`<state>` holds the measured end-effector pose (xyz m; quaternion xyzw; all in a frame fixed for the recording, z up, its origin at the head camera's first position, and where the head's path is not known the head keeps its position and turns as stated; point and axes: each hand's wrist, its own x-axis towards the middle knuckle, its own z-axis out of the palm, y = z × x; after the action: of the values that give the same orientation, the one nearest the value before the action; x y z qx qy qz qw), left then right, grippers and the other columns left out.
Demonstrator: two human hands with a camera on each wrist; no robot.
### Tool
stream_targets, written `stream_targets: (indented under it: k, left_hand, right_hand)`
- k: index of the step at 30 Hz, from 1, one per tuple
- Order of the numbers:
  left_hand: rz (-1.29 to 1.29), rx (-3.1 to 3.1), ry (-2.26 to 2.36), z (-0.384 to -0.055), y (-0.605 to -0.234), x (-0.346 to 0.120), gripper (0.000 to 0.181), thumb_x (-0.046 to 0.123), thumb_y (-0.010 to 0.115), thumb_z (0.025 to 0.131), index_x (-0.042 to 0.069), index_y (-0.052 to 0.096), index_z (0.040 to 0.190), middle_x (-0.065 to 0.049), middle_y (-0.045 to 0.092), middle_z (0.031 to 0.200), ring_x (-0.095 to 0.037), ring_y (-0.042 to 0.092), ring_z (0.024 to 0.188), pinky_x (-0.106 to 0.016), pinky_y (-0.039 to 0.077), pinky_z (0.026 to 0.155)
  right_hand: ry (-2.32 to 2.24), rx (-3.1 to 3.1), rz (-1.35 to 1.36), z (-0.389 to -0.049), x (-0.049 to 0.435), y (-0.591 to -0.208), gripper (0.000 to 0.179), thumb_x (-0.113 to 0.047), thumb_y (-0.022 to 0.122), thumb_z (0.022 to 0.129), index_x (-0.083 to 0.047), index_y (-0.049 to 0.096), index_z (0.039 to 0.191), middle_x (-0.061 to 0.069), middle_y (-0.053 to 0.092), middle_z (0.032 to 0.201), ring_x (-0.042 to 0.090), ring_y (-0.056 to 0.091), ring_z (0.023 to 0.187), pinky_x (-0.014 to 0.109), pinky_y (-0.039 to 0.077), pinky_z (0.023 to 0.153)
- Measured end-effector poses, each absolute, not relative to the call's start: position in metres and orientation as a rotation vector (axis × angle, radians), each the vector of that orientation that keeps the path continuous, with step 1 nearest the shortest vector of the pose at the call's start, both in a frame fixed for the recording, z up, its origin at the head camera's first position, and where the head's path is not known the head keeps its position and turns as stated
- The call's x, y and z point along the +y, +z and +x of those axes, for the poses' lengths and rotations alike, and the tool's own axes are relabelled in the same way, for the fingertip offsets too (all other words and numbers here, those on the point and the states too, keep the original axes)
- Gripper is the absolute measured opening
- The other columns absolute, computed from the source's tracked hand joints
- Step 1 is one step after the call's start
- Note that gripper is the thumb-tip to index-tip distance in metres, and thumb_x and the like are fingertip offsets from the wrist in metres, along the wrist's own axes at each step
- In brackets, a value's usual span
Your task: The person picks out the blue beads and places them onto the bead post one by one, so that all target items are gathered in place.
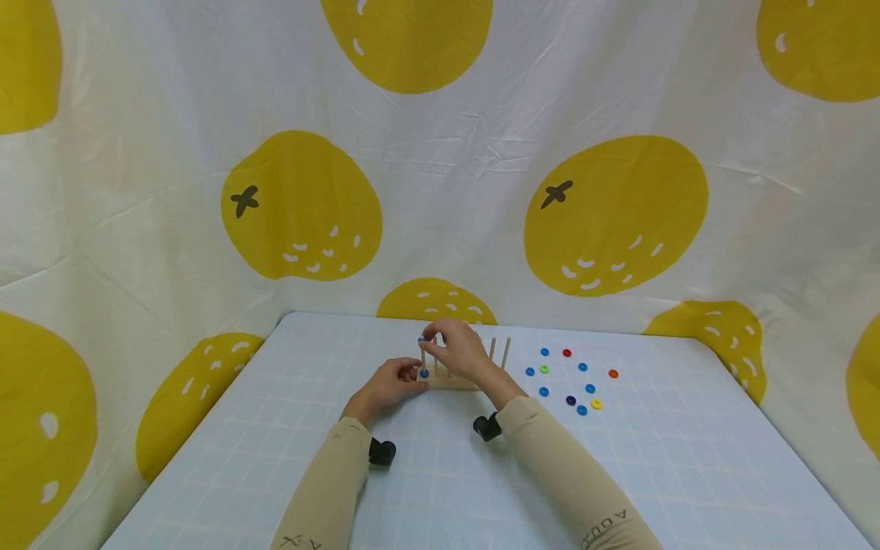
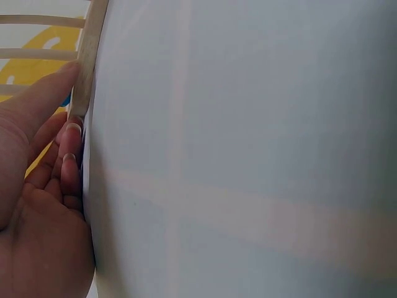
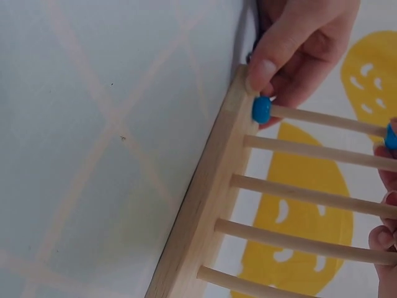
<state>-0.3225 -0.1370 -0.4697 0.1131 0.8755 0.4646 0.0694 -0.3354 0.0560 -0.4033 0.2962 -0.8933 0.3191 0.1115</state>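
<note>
A wooden peg stand [image 1: 454, 383] with several upright pegs stands on the table in the head view. My left hand [image 1: 386, 383] grips the left end of its base, thumb [image 3: 263, 74] on the near side and fingers [image 2: 71, 139] around the end. One blue ring [image 3: 262, 110] sits at the foot of the leftmost peg [image 3: 329, 120]. At that peg's top, my right hand [image 1: 462, 351] pinches a second blue ring [image 1: 422, 338]. The right wrist view shows this upper ring only partly, at its right edge; whether the peg passes through it I cannot tell.
Loose rings lie scattered to the right of the stand: several blue ones [image 1: 582, 367], a red [image 1: 567, 353], a green [image 1: 545, 369], an orange [image 1: 613, 373], a dark purple [image 1: 571, 400] and a yellow [image 1: 596, 404]. A fruit-patterned curtain [image 1: 440, 191] hangs behind the table [image 1: 440, 489].
</note>
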Motion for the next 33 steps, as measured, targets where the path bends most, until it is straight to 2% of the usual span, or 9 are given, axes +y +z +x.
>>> stream_targets:
  k: [3,8,21,27,33]
  left_hand:
    - [0.342,2.639,1.4,-0.322,-0.47,-0.137,0.045,0.019,0.08,0.09,0.001,0.065,0.129,-0.004,0.06,0.095,-0.019,0.052,0.087,-0.032,0.044,0.081]
    - [0.333,2.633,1.407,-0.321,-0.469,-0.136,0.045,0.019,0.08,0.091,0.001,0.065,0.129,-0.003,0.06,0.096,-0.018,0.052,0.087,-0.032,0.045,0.082]
    - [0.318,2.656,1.406,-0.32,-0.469,-0.134,0.043,0.017,0.081,0.09,0.001,0.066,0.127,-0.005,0.058,0.095,-0.018,0.051,0.086,-0.031,0.043,0.08]
    - [0.314,2.641,1.403,-0.319,-0.468,-0.133,0.043,0.017,0.08,0.091,0.002,0.066,0.128,-0.005,0.058,0.095,-0.019,0.051,0.087,-0.033,0.043,0.081]
    - [0.291,2.647,1.39,-0.319,-0.466,-0.133,0.044,0.018,0.079,0.091,0.003,0.065,0.13,-0.004,0.059,0.096,-0.019,0.052,0.088,-0.035,0.045,0.083]
  right_hand:
    - [0.944,-2.615,0.879,-0.335,0.056,-0.403,0.016,-0.024,0.071,0.099,-0.011,0.076,0.108,0.001,0.072,0.106,0.031,0.063,0.092,0.031,0.048,0.073]
    - [0.938,-2.618,0.893,-0.335,0.056,-0.403,0.017,-0.023,0.071,0.099,-0.01,0.076,0.108,0.002,0.072,0.107,0.032,0.065,0.096,0.033,0.05,0.076]
    - [0.832,-2.639,0.916,-0.325,0.063,-0.392,0.023,-0.028,0.065,0.102,-0.009,0.074,0.11,0.006,0.069,0.112,0.027,0.064,0.1,0.038,0.053,0.085]
    - [0.852,-2.614,0.943,-0.313,0.08,-0.383,0.026,-0.025,0.067,0.101,-0.004,0.072,0.115,0.009,0.067,0.117,0.031,0.064,0.105,0.043,0.053,0.09]
    - [0.819,-2.609,0.949,-0.307,0.099,-0.378,0.027,-0.026,0.069,0.1,-0.005,0.07,0.118,0.008,0.065,0.119,0.027,0.063,0.11,0.043,0.052,0.096]
